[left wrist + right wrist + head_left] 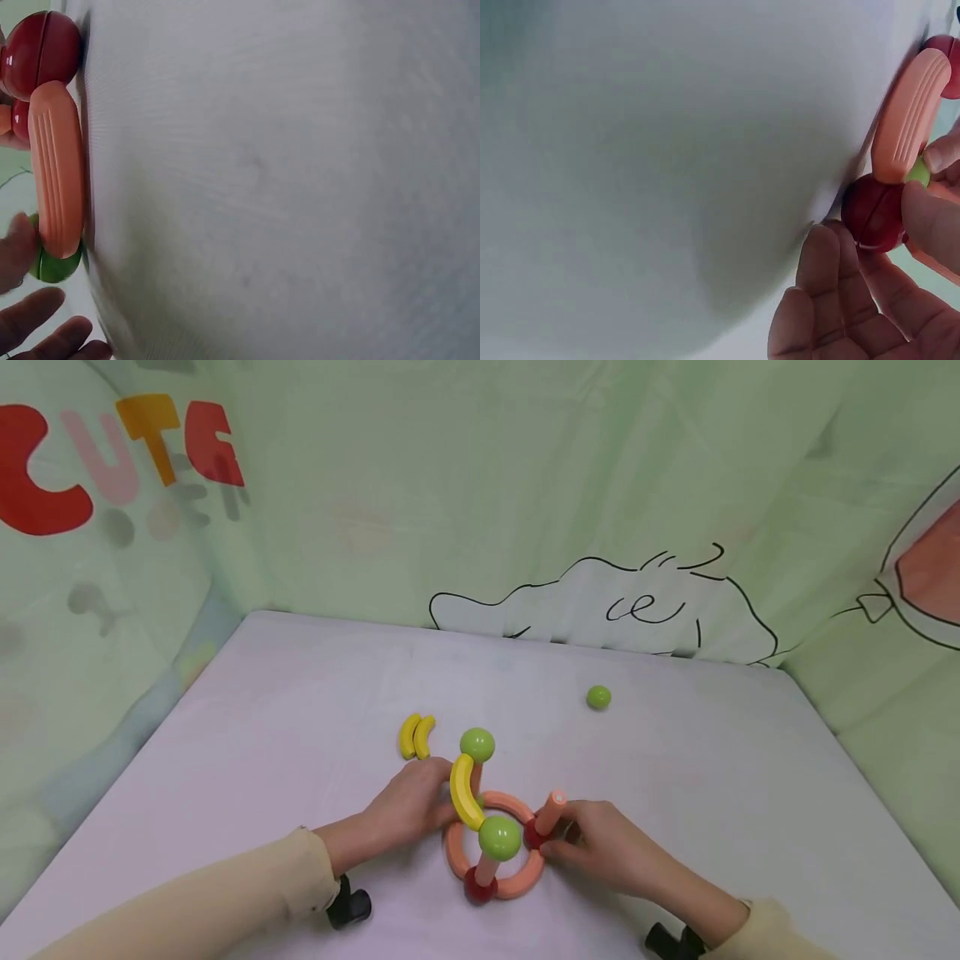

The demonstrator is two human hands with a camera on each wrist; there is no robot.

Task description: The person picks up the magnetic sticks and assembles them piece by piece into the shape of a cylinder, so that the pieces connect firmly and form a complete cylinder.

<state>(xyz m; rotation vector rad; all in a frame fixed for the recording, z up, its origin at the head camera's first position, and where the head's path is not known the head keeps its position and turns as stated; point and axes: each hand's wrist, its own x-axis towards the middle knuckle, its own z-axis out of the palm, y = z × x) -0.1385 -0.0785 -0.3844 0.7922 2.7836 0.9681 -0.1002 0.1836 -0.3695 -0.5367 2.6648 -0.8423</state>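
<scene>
A toy frame has a ring of orange curved pieces (510, 804) joined by red balls and a green ball (56, 264). My right hand (607, 847) pinches the red ball (874, 214) at the ring's right, thumb above and fingers around its lower side. An orange stick (551, 812) rises from that ball, bare on top. At the ring's far left, my left hand (412, 802) has thumb and fingers around the green ball. Two raised green balls (499, 837) are bridged by a yellow banana-shaped piece (465, 792). Another red ball (480, 887) forms the front joint.
Two yellow banana-shaped pieces (416, 737) lie side by side beyond my left hand. A loose green ball (598, 697) sits toward the back right of the white table (322, 668). Green printed curtains (375, 485) stand around the table's back and sides.
</scene>
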